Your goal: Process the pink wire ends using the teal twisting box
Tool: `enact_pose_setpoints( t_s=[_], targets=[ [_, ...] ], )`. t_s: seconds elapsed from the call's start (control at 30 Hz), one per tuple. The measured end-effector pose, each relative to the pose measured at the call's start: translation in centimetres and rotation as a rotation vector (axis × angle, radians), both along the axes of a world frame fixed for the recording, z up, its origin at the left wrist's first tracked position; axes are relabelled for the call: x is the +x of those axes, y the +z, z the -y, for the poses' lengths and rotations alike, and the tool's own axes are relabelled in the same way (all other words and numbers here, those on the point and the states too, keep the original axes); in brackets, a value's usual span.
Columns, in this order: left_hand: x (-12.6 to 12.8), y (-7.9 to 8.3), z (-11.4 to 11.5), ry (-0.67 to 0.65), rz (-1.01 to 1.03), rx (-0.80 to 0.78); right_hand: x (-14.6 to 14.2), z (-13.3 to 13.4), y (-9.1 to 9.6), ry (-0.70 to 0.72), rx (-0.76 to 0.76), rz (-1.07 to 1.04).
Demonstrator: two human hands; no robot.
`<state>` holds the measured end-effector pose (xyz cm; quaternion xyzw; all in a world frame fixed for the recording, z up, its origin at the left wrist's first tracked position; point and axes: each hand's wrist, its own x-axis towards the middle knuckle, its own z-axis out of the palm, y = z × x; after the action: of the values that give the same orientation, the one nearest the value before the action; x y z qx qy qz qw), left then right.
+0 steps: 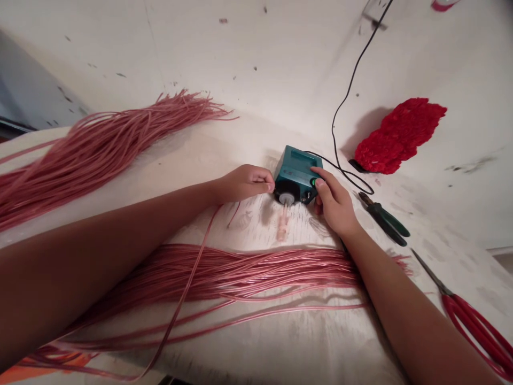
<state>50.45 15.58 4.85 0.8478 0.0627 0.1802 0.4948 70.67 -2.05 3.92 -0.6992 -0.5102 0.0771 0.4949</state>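
Observation:
My left hand is closed in a pinch at the left front edge of a small teal electric machine. A thin pink cord runs down from under that hand, and a short loose end shows below it. The exact bit between my fingertips is hidden. My right hand grips the machine's right side, its thumb beside a green-lit button. A pale round spindle sticks out of the machine's front, with a blurred pinkish piece in front of it.
A bundle of pink cords lies across the front of the table, another bundle at left. Dark-handled pliers, red-handled scissors and a fluffy red object are at right. A black cable runs up the wall.

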Motion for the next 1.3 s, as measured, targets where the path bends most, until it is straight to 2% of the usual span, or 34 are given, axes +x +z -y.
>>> enact_pose_setpoints(
  t_s=[0.3, 1.1, 1.3],
  targets=[
    [0.17, -0.54, -0.49, -0.027, 0.018, 0.014, 0.01, -0.01, 0.02, -0.015, -0.016, 0.003],
    [0.12, -0.26, -0.33, -0.028, 0.017, 0.028, 0.11, -0.05, -0.03, -0.011, -0.003, 0.011],
    [0.42, -0.71, -0.66, -0.026, 0.041, 0.015, -0.19, 0.0, 0.27, 0.002, -0.014, 0.002]
  ],
)
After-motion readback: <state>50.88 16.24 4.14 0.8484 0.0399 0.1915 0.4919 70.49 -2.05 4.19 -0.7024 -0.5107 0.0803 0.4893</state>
